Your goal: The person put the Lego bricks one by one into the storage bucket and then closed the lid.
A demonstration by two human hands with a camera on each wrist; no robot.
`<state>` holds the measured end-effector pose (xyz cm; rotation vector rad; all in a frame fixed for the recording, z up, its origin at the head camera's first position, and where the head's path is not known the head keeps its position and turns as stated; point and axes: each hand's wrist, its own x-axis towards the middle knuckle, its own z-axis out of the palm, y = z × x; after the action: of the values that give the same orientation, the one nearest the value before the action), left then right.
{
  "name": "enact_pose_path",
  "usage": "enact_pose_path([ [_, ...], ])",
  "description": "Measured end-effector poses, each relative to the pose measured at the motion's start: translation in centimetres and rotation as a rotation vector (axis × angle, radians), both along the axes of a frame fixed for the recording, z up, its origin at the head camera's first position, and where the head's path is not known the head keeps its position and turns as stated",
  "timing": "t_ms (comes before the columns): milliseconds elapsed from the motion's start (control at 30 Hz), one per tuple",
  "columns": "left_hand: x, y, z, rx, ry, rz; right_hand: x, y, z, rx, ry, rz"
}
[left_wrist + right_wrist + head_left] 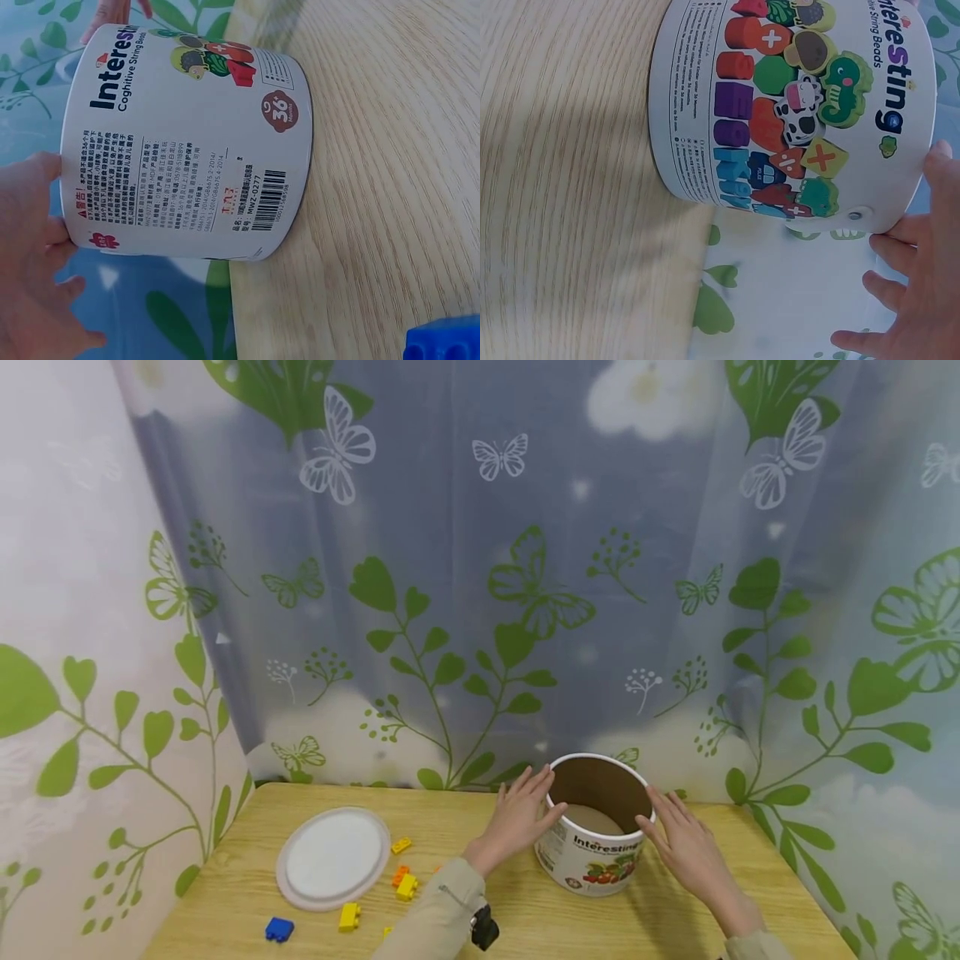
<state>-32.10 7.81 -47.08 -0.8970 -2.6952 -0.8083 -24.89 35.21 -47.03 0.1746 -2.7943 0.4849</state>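
Note:
A round white bucket (555, 852) printed "Interesting" stands upright at the back right of the wooden table. Its inside is brown, and I see no loose pieces on the part of the bottom that shows. My left hand (517, 818) touches the left side of the rim with fairly straight, spread fingers. On the opposite side, my right hand (692, 853) rests its thumb and fingertips against the rim, the fingers extended. Both wrist views show the fingers (896, 251) at the bucket's upper edge, and printed pictures of beads cover its wall (780, 112).
A white round lid (333, 853) lies flat on the left of the table (442, 814). Near it are a blue brick (279, 930), a yellow brick (349, 917), an orange brick (400, 874) and other yellow bricks (407, 887). A patterned curtain (465, 610) hangs behind.

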Motion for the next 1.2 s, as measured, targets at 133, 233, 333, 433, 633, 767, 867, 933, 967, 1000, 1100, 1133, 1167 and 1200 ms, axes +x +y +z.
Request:
enact_pose_path([
  [133,0.1,-0.3,-0.3,-0.015,0.009,0.004,0.3,-0.4,0.1,0.018,0.004,0.003],
  [233,0.2,-0.6,-0.5,-0.021,-0.001,0.003,0.6,-0.6,0.1,0.022,0.0,0.007],
  [333,0.4,-0.9,-0.5,-0.025,-0.014,0.003,0.7,-0.9,0.0,0.034,-0.005,0.003],
  [433,0.7,-1.3,-0.5,-0.023,-0.015,0.005,1.0,-1.2,0.0,0.054,0.006,0.0],
  [633,1.3,-2.0,-0.4,-0.026,-0.009,0.004,1.6,-2.0,0.0,0.083,0.034,0.006],
  [767,1.8,-2.6,-0.6,-0.027,-0.003,-0.005,2.1,-2.3,-0.1,0.101,0.062,0.009],
  [867,2.1,-3.0,-0.7,-0.018,0.005,-0.014,2.3,-2.6,-0.3,0.108,0.073,0.012],
  [933,2.4,-3.4,-0.8,-0.011,-0.006,-0.018,2.5,-2.8,-0.4,0.101,0.078,0.017],
  [967,2.5,-3.5,-0.8,-0.007,-0.011,-0.022,2.6,-2.9,-0.4,0.098,0.082,0.021],
  [1000,2.7,-3.7,-0.8,-0.003,-0.018,-0.025,2.6,-2.9,-0.5,0.097,0.083,0.024],
  [1100,3.1,-4.1,-0.8,-0.001,-0.038,-0.03,3.0,-3.2,-0.5,0.092,0.096,0.032],
  [1133,3.2,-4.3,-0.8,0.001,-0.041,-0.032,3.1,-3.3,-0.5,0.091,0.099,0.034],
  [1167,3.3,-4.4,-0.8,0.003,-0.045,-0.031,3.3,-3.4,-0.5,0.089,0.099,0.035],
  [1200,3.4,-4.5,-0.9,0.002,-0.044,-0.029,3.4,-3.5,-0.6,0.084,0.105,0.037],
])
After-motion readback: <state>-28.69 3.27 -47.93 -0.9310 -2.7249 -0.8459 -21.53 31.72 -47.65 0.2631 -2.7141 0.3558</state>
